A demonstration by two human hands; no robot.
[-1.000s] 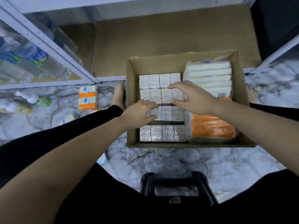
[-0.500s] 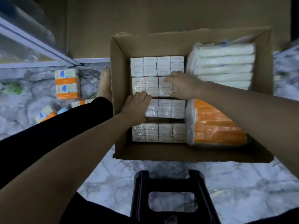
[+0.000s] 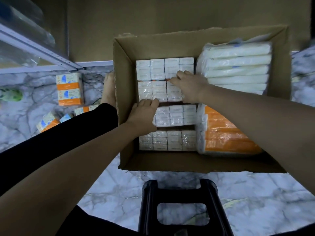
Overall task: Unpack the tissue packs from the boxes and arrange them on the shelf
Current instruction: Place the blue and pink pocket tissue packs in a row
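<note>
An open cardboard box (image 3: 122, 103) sits on the marble floor. Its left half holds several plastic-wrapped bundles of small white tissue packs in rows. My hands are on the second bundle from the back (image 3: 153, 90). My left hand (image 3: 144, 113) hooks its fingertips into the gap at that bundle's near edge. My right hand (image 3: 189, 87) curls its fingers over the bundle's far right edge. In the right half lie a white tissue pack bundle (image 3: 237, 65) and an orange one (image 3: 226, 135).
Orange-and-white tissue packs (image 3: 69, 89) lie on the floor left of the box, beside a bare foot (image 3: 108, 89). A brown shelf board (image 3: 153, 17) runs behind the box, with a metal shelf rail (image 3: 42, 51) at left. A black stool (image 3: 182, 206) stands below.
The view has dropped closer to the box. My left hand slid forward to the bundle's near edge, and my right hand reached over its far right edge.
</note>
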